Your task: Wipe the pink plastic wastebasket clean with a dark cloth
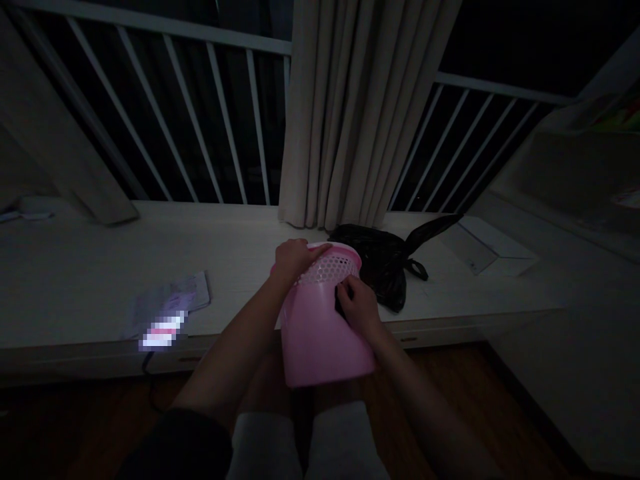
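Note:
A pink plastic wastebasket (325,333) with a band of honeycomb holes below its rim is tilted in front of my legs. My left hand (296,259) is closed over the left side of its rim, thumb along the top. Against the right side of its wall, my right hand (357,303) has its fingers pinched together. A small black piece (340,303), which looks like thin plastic, shows at those fingertips. Just behind the basket, a full black plastic bag (393,260) with its top twisted upward lies on the ledge. The basket's inside is mostly hidden.
The wide white ledge (240,247) runs below barred windows and a beige curtain (345,120). A lit phone-like screen (163,332), blurred, lies near papers (195,290) at left, with a cable hanging down. A white box (493,247) stands at right. The room is dim.

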